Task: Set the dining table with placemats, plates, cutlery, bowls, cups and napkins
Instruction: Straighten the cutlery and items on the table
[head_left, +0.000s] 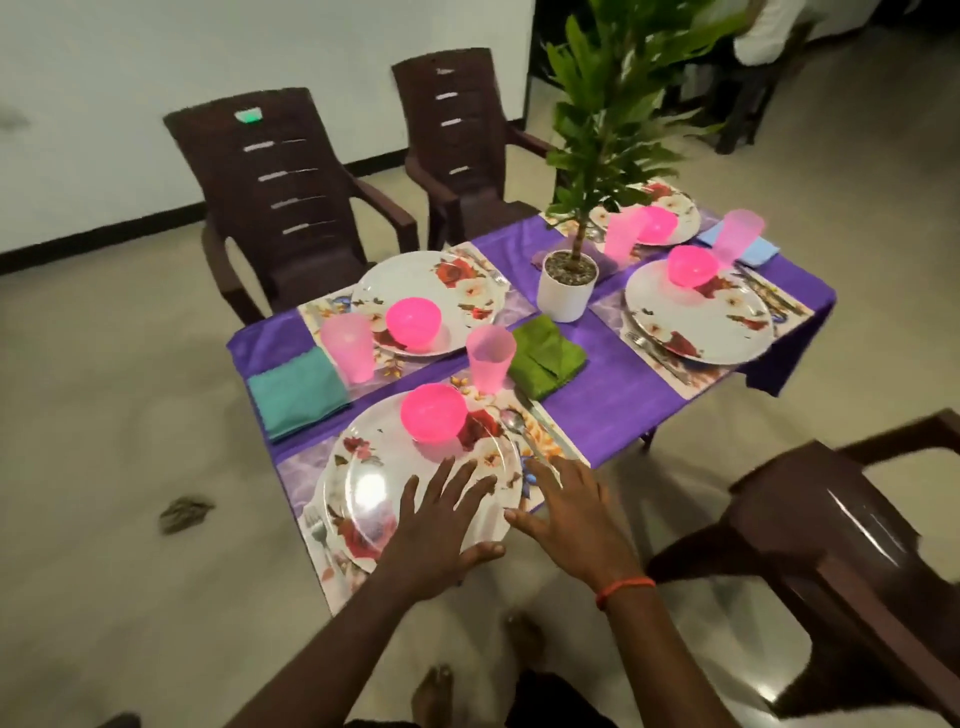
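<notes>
Plate (363, 488) under spread left hand (441, 530); right hand (566, 525) just beside, fingers straight.

We found a dark brown plastic chair (291, 208) and its twin (462, 140) standing beyond the far side of a purple cloth (597, 384), with a third chair (831, 545) near the right corner. A leafy plant (613, 104) rose from a white pot (563, 301) mid-cloth. A brownish scrap (184, 512) lay on the pale floor (130, 415).

Home dining rm; set table (597, 395) w/ purple cloth; plastic chairs (280, 208); potted plant (566, 283); tiled floor (104, 415).
</notes>
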